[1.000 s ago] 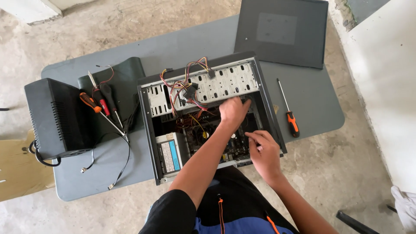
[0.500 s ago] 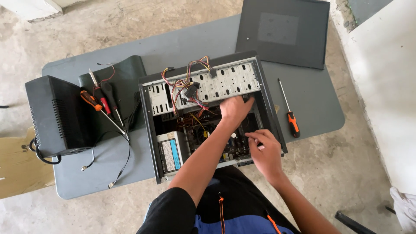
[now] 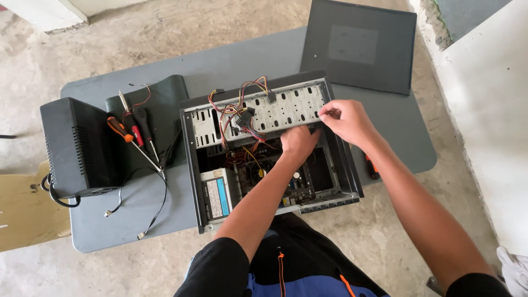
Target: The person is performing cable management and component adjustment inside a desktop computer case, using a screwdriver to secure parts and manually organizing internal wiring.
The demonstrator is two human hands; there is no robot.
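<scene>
We note the computer case point(image 3: 269, 148) lying open on its side at the middle of the bench point(image 3: 110, 220), its side panel point(image 3: 357, 44) already off and resting at the bench's far right corner. Power supply point(image 3: 215, 197) and motherboard point(image 3: 294, 184) sit inside, and a bundle of coloured cables point(image 3: 242, 113) spills over the drive cage point(image 3: 275, 113); so, by our reading, opening is done and the inner work is under way.

Left hand point(image 3: 297, 144) reaches down into the case beside the drive cage, fingers curled; whether its grip is clamped on anything we cannot tell. Right hand point(image 3: 346, 121) is raised at the cage's right end, fingertips pinched together on its edge or on something too small to make out.

Screwdrivers point(image 3: 129, 135) lie on a dark mat point(image 3: 159, 99) near the left edge, beside a black box point(image 3: 74, 146)
</scene>
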